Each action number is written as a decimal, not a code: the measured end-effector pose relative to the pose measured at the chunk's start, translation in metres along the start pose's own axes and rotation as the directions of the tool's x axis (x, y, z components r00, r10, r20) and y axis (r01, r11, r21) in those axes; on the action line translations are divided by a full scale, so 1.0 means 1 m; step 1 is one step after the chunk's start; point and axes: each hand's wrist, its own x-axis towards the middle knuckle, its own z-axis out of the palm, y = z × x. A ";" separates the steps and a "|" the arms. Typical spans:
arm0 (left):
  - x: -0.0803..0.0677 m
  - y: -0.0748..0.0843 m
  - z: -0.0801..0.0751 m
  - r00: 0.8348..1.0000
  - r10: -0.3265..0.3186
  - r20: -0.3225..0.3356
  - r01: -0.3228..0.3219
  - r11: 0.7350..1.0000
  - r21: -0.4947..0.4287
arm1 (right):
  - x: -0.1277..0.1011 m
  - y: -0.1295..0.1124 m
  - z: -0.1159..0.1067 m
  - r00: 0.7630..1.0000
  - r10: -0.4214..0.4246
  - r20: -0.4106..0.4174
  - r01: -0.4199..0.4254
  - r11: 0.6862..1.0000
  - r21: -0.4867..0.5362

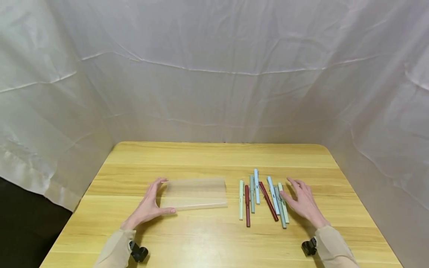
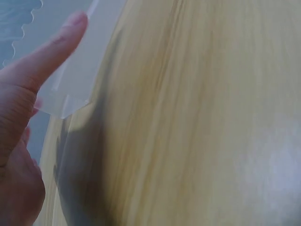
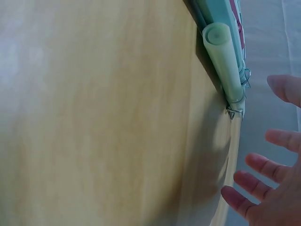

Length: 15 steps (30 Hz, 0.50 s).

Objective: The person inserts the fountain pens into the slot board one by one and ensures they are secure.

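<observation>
A translucent flat plastic case (image 1: 196, 193) lies on the wooden table (image 1: 214, 156), left of centre. My left hand (image 1: 151, 203) rests at its left end with straight fingers, the thumb along its near edge; in the left wrist view a finger (image 2: 47, 56) lies against the case (image 2: 80, 70). Several pens (image 1: 263, 197) in pale green, light blue, grey-green and dark red lie side by side right of centre. My right hand (image 1: 301, 201) hovers flat and open just right of them, thumb near the rightmost pale green pen (image 3: 225, 61).
White cloth (image 1: 214, 74) hangs behind and on both sides of the table. Bare wood stretches toward the far edge and along the near edge. Small black camera mounts (image 1: 139, 253) sit at both wrists.
</observation>
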 end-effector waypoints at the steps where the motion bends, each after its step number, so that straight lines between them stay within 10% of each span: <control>1: 0.000 0.001 0.001 1.000 -0.006 0.009 0.006 1.000 -0.019 | 0.000 0.000 0.000 1.000 0.003 0.003 -0.003 1.000 0.002; 15: 0.003 0.006 0.005 0.997 -0.004 0.075 0.015 0.989 -0.144 | 0.011 0.004 0.003 0.999 0.023 0.034 -0.023 1.000 0.006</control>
